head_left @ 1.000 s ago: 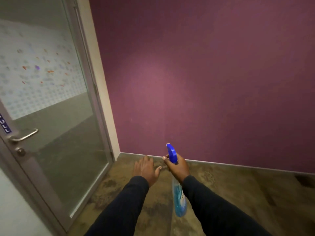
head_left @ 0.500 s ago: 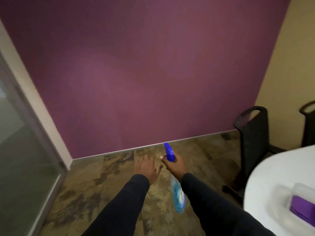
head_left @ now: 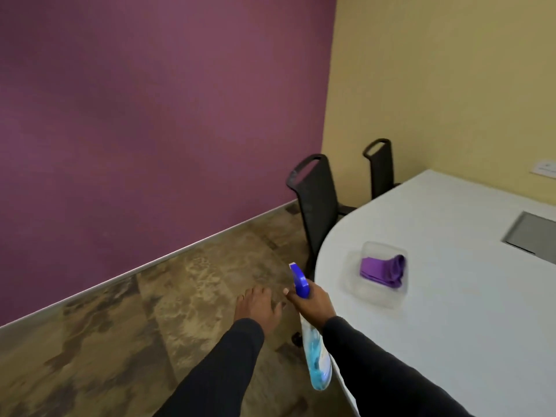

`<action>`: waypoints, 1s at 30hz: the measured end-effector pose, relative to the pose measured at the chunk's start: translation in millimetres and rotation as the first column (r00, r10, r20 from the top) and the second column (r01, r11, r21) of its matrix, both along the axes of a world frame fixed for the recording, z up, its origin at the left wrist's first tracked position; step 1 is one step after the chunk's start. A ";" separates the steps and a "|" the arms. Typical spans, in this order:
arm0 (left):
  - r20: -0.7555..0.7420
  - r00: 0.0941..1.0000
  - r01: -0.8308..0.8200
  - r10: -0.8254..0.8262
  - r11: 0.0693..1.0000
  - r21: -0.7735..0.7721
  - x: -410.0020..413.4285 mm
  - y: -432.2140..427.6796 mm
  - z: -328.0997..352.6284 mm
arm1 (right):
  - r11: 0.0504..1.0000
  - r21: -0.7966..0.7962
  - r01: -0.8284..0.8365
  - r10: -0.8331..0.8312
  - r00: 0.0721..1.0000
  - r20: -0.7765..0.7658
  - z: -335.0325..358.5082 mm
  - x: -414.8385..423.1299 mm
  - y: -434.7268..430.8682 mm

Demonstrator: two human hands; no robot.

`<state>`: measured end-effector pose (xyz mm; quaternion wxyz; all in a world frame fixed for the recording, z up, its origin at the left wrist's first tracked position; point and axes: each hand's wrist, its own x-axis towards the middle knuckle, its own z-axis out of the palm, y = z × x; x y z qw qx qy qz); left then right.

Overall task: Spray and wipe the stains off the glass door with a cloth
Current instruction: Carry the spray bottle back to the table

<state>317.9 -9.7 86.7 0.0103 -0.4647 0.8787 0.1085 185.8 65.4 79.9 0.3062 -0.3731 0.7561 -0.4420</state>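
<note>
My right hand (head_left: 314, 303) grips the neck of a spray bottle (head_left: 316, 356) with a blue trigger head and pale blue liquid; the bottle hangs down below the hand, beside the table's edge. My left hand (head_left: 258, 308) is held out flat just left of it, fingers apart and empty. A purple cloth (head_left: 383, 270) lies folded inside a clear plastic container (head_left: 373, 293) on the white table (head_left: 451, 296), to the right of my right hand. The glass door is out of view.
Two black chairs (head_left: 316, 206) (head_left: 380, 167) stand at the table's far side against the yellow wall. A purple wall fills the left. The floor is mottled brown carpet. A grey hatch (head_left: 532, 236) sits in the tabletop at right.
The view has swung right: the glass door left the frame, and the table, chairs and cloth container came fully in. Both hands keep their pose, bottle still held.
</note>
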 end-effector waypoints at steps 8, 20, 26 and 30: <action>0.003 0.989 0.147 -0.147 0.989 0.034 -125.0 64.0 -10.0 | 0.978 0.044 0.201 -0.201 0.979 -0.016 -9.0 -115.2 90.0; 0.077 0.946 0.313 -0.316 0.949 0.051 -236.0 99.7 -21.7 | 0.899 0.094 0.429 -0.419 0.902 -0.109 -13.2 -240.3 157.8; 0.075 0.924 0.369 -0.376 0.924 0.097 -279.8 76.6 -34.9 | 0.847 0.111 0.520 -0.508 0.853 -0.122 -22.1 -286.9 149.4; 0.072 0.906 0.407 -0.418 0.904 0.126 -313.2 49.1 -49.3 | 0.812 0.110 0.573 -0.565 0.819 -0.097 -30.2 -316.1 131.6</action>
